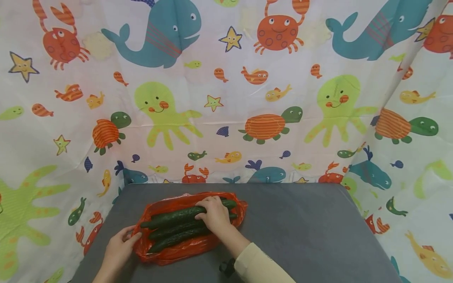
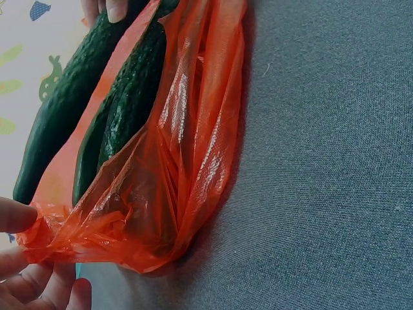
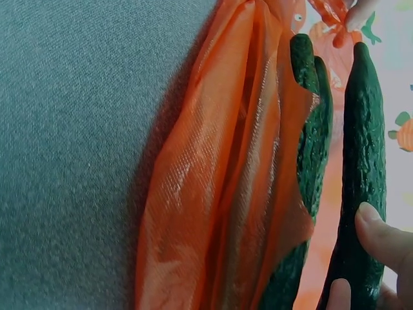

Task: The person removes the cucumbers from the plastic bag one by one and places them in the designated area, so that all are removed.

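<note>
A red plastic bag point(image 1: 166, 257) lies spread on the table with several long dark green cucumbers point(image 1: 177, 237) inside it. My right hand point(image 1: 215, 214) grips the uppermost cucumber point(image 1: 173, 215) near its right part; in the right wrist view the thumb and fingers wrap this cucumber point(image 3: 364, 135), which sits apart from the others. My left hand point(image 1: 122, 243) pinches the bag's left edge between thumb and fingers. The left wrist view shows that hand point(image 2: 39, 278) on the gathered plastic point(image 2: 58, 236), just below the end of the lifted cucumber point(image 2: 64, 103).
A grey cloth-covered table point(image 1: 301, 228) extends to the right of the bag. A small dark object point(image 1: 227, 268), its kind unclear, is beside the right sleeve point(image 1: 260, 263). A curtain point(image 1: 226, 98) printed with sea animals stands behind the table and along both sides.
</note>
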`<move>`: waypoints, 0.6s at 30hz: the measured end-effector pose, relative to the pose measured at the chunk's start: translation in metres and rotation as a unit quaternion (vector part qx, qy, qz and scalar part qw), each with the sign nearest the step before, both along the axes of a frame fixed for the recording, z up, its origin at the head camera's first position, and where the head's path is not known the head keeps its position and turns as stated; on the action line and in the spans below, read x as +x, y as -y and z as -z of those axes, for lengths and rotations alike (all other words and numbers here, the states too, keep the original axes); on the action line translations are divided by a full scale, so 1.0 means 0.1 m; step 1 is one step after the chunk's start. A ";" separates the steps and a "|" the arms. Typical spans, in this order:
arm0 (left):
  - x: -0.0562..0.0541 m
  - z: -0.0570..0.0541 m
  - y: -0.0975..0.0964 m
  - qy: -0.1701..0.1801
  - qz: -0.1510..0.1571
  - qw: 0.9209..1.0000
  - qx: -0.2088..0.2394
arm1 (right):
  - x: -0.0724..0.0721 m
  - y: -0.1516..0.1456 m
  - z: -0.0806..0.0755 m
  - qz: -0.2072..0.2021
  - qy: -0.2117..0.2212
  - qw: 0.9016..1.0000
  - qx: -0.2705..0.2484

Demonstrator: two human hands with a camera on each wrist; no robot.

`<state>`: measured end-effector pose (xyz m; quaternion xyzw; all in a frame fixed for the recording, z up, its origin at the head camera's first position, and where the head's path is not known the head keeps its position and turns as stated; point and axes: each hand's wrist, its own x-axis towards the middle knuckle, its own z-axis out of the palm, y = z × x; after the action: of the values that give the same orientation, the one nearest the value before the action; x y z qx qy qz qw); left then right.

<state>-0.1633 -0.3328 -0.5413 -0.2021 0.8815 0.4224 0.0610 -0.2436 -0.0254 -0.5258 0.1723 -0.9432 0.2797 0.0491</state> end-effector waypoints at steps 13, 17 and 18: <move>-0.03 -0.03 0.00 0.009 0.000 1.000 -0.002 | 0.00 -0.11 -0.13 0.017 0.008 1.000 -0.010; -0.02 -0.03 -0.01 0.005 -0.001 1.000 -0.003 | 0.01 -0.16 -0.13 0.018 0.002 1.000 -0.015; -0.02 -0.03 -0.01 0.005 -0.001 1.000 -0.004 | 0.01 -0.18 -0.13 0.017 0.001 1.000 -0.016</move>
<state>-0.1656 -0.3318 -0.5379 -0.2053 0.8826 0.4181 0.0645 -0.2427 -0.0074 -0.5124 0.1548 -0.9414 0.2944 0.0558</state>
